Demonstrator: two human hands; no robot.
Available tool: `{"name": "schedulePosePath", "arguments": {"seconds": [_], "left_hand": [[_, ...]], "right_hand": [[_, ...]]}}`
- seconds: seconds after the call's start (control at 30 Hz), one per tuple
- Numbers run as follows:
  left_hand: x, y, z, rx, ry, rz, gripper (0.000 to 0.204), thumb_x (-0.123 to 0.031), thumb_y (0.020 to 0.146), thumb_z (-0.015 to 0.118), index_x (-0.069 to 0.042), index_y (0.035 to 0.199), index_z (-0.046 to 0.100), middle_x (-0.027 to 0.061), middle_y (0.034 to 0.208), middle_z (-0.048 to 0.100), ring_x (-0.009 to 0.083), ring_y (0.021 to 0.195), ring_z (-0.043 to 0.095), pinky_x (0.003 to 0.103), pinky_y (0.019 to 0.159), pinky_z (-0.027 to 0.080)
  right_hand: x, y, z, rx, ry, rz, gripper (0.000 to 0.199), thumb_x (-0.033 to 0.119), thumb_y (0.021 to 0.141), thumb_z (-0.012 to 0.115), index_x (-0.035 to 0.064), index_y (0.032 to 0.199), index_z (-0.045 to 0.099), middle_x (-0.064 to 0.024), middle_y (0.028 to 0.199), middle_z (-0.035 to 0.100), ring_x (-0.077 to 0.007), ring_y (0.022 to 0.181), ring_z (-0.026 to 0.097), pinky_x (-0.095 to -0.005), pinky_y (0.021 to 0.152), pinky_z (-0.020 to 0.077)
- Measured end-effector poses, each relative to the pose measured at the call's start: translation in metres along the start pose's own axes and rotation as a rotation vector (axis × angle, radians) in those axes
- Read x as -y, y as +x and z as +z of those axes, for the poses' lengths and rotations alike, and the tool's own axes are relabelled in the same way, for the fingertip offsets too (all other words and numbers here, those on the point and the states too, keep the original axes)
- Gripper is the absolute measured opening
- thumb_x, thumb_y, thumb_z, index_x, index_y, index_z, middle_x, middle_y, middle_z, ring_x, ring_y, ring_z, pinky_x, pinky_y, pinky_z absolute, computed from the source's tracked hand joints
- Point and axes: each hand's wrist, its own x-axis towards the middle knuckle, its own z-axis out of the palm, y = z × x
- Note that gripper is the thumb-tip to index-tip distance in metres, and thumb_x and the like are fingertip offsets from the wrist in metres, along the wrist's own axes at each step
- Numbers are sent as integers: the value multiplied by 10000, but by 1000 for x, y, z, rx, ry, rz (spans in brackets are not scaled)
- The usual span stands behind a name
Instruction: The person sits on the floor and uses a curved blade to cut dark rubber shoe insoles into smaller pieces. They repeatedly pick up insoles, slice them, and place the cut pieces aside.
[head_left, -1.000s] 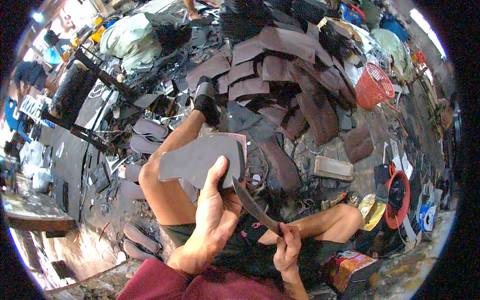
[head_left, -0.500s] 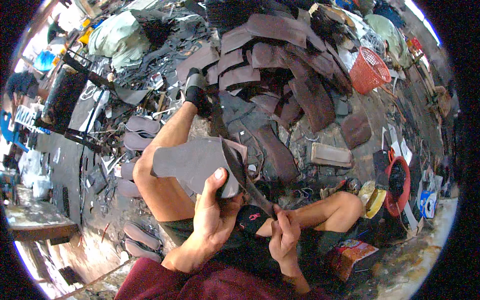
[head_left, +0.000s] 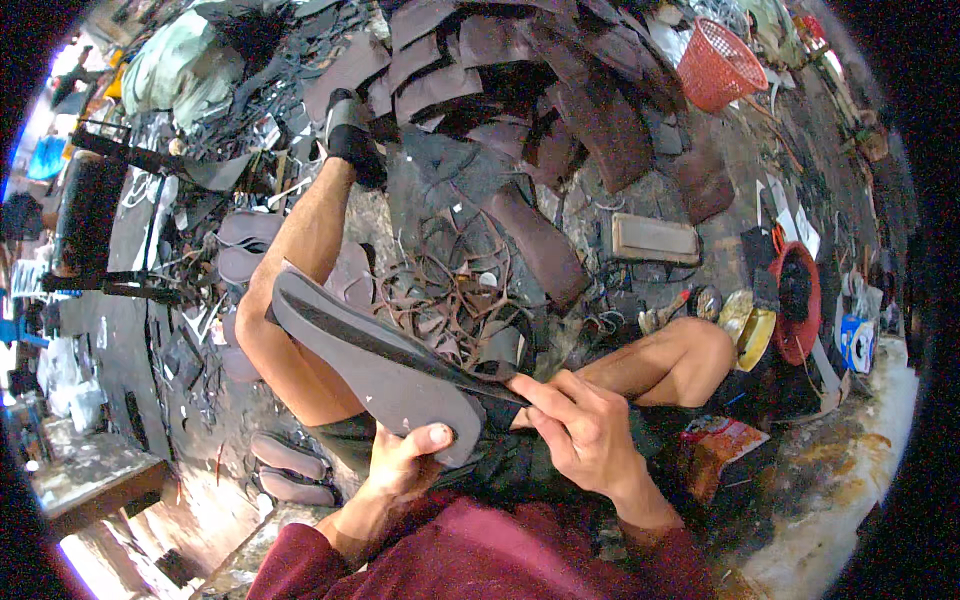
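Note:
A grey shoe sole lies slantwise in front of me, its far end up and to the left. My left hand is closed round its near end, with the thumb on the face. A dark strip runs along the sole's upper side and ends in a curl. My right hand pinches near that curled end, its index finger stretched along it; whether the strip is still joined to the sole I cannot tell. Beyond the sole is a tangle of thin brown offcuts between my legs.
Brown sheets are piled beyond my foot. Paired soles lie on the floor at left, near a wooden bench. Toward the right are a pale rectangular block, a red basket, a red basin and a yellow roll.
The sole has turned, its face now slanting toward me and its near end lower. My right hand has shifted slightly up and right, and its index finger has straightened. The view has tilted downward.

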Motion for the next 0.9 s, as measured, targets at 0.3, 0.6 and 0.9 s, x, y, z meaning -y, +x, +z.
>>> {"name": "schedulePosePath", "arguments": {"seconds": [0.3, 0.6, 0.9], "left_hand": [[-2, -2, -31, 234, 365, -27, 778, -97, 654, 880, -12, 1311, 471, 92, 1180, 600, 213, 1083, 587, 375, 938, 497], [-26, 7, -85, 400, 543, 139, 590, -202, 797, 801, -22, 1284, 519, 83, 1179, 603, 192, 1116, 548, 357, 984, 440], [-64, 3, -45, -86, -181, 62, 272, -305, 944, 653, -92, 1112, 631, -14, 1011, 660, 113, 934, 603, 311, 848, 483]], "right_hand": [[-4, 55, 65, 10, 124, -118, 457, 63, 845, 672, 163, 1288, 617, -94, 795, 599, -286, 671, 618, -395, 567, 491], [26, 62, 76, -90, 218, -195, 372, 56, 912, 587, 55, 1283, 617, -136, 829, 600, -288, 673, 599, -367, 602, 482], [-28, -58, 106, -59, 148, 29, 397, 137, 822, 646, 133, 1218, 670, -127, 952, 582, -325, 875, 560, -439, 780, 453]]}}
